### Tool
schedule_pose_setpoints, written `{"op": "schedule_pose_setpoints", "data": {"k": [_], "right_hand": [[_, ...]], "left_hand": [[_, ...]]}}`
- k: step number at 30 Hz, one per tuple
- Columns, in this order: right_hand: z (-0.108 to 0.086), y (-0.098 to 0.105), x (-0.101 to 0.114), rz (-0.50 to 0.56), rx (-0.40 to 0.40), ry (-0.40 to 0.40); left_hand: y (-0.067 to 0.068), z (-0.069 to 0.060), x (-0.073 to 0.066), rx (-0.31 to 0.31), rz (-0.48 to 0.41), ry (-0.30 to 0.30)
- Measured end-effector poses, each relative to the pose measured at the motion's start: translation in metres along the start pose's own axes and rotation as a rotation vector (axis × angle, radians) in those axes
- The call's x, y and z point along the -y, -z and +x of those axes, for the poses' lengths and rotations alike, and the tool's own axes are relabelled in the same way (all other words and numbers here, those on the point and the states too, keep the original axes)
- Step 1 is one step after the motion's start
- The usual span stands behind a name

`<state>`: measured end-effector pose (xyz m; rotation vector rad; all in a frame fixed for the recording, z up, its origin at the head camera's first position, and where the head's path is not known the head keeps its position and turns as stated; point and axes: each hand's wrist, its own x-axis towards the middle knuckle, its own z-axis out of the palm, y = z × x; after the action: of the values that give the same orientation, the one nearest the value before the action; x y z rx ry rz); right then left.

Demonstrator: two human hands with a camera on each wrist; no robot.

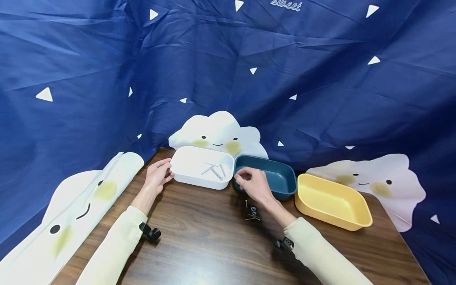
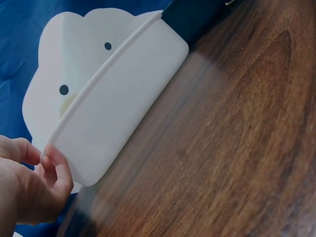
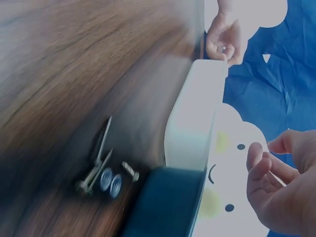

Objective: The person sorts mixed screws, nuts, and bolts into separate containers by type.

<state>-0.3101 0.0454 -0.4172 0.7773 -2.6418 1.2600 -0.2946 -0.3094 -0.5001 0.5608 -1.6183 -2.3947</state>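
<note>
At the left end of the white bin, my left hand pinches the rim between thumb and fingers. Several silvery screws lie on that bin's floor. My right hand hovers over the left end of the dark blue bin, close to the white bin's right end. Its fingers are loosely bent, and the right wrist view shows nothing between them. Below that hand, a few screws lie on the table beside two round washers; a short screw lies near the washers.
A yellow bin stands right of the dark blue one, all three in a row along the back of the wooden table. A blue cloth with clouds and white triangles hangs behind and at the left.
</note>
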Motion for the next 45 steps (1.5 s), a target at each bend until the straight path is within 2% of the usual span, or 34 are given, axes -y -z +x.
{"op": "schedule_pose_setpoints", "data": {"k": [9, 19, 26, 31, 37, 41, 45], "right_hand": [[-0.024, 0.032, -0.013, -0.047, -0.043, -0.020], [-0.061, 0.063, -0.033, -0.074, -0.061, -0.096], [-0.079, 0.077, -0.056, -0.046, -0.095, -0.210], [-0.085, 0.082, -0.069, -0.058, -0.133, -0.233], [-0.079, 0.083, -0.073, -0.099, -0.159, -0.218], [-0.072, 0.086, -0.073, -0.093, -0.155, -0.230], [-0.065, 0.089, -0.076, -0.116, -0.123, -0.232]], "left_hand": [[0.006, 0.005, -0.002, -0.003, 0.012, -0.003], [0.022, 0.000, -0.010, -0.029, 0.066, 0.003], [0.034, 0.000, -0.016, -0.037, 0.104, -0.017], [0.039, 0.000, -0.019, -0.039, 0.236, -0.081], [0.048, -0.006, -0.028, -0.057, 0.407, -0.151], [0.052, -0.015, -0.035, -0.057, 0.613, -0.208], [0.048, -0.024, -0.043, -0.039, 0.840, -0.306]]}}
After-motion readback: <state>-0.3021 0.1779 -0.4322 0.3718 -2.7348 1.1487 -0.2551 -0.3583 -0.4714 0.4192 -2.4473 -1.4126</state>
